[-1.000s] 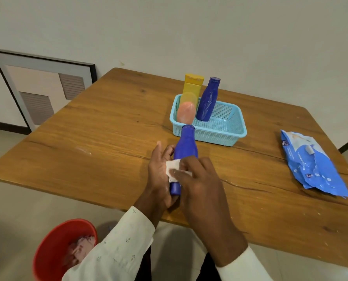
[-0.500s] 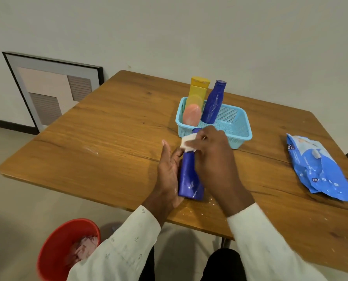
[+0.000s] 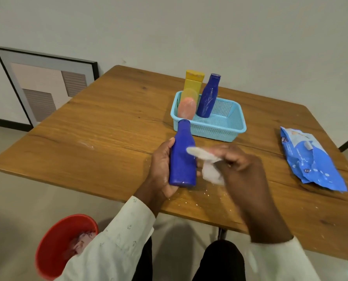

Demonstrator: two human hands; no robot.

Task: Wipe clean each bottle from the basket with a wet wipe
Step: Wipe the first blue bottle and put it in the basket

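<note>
The person is wearing a cream long-sleeved shirt, its left sleeve [image 3: 116,238] showing what look like tiny dark anchor marks, the right sleeve [image 3: 278,260] blurring at its cuff. Dark trousers [image 3: 219,260] are covering both knees below.

Nearest the light blue mesh basket [image 3: 226,126], on its near side, is a deep blue bottle [image 3: 182,159] beside a white wipe [image 3: 207,165]. Inside the basket stand yellow [image 3: 193,82], pink [image 3: 186,108] and dark blue [image 3: 207,98] bottles. Right of it lies a blue-and-white pack [image 3: 311,161]; the table [image 3: 108,128] is brown woodgrain.
</note>
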